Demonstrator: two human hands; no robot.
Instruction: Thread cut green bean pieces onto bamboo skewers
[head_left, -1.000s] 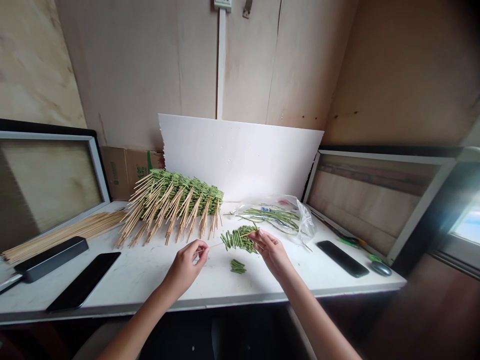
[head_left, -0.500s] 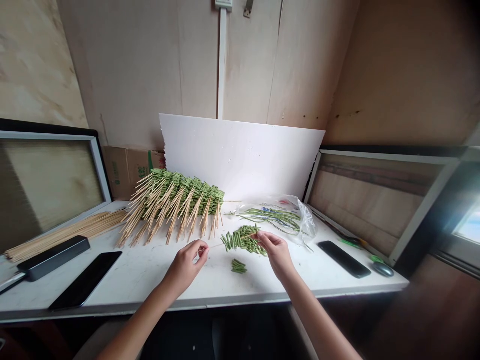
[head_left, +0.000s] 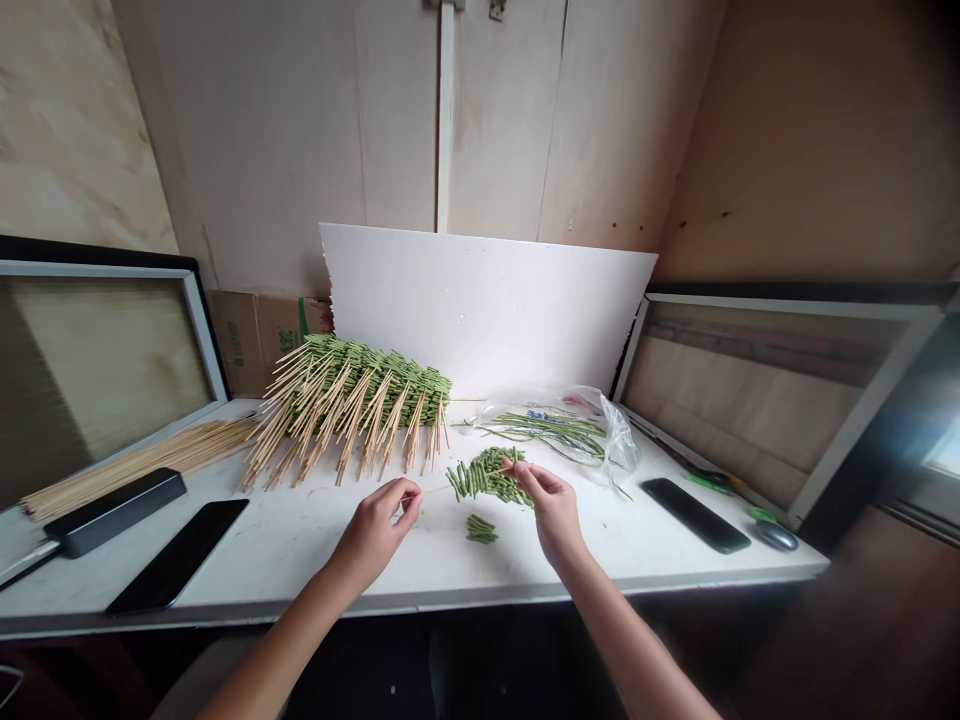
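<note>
My left hand (head_left: 384, 522) is closed in a pinch on the plain end of a thin bamboo skewer, which points right. Several cut green bean pieces (head_left: 468, 480) are threaded side by side along it. At the skewer's far end, the fingertips of my right hand (head_left: 549, 500) are pinched together on a green bean piece, mostly hidden by the fingers. Behind the skewer lies a heap of cut green beans (head_left: 511, 488), partly covered by my right hand. Nearer the table edge sits a small group of bean pieces (head_left: 481, 529).
Filled bean skewers (head_left: 360, 395) are stacked at back left, beside loose bamboo skewers (head_left: 172, 455). A clear plastic bag (head_left: 616, 435) with long beans lies at back right. Phones (head_left: 180, 555) (head_left: 694, 515), a black box (head_left: 116, 510) and a mouse (head_left: 776, 535) rest on the white table (head_left: 300, 560).
The bean piece that stood out upright at my right fingertips is now mostly hidden by them. My right fingers have shifted slightly at the skewer's tip; my left hand keeps its pinch.
</note>
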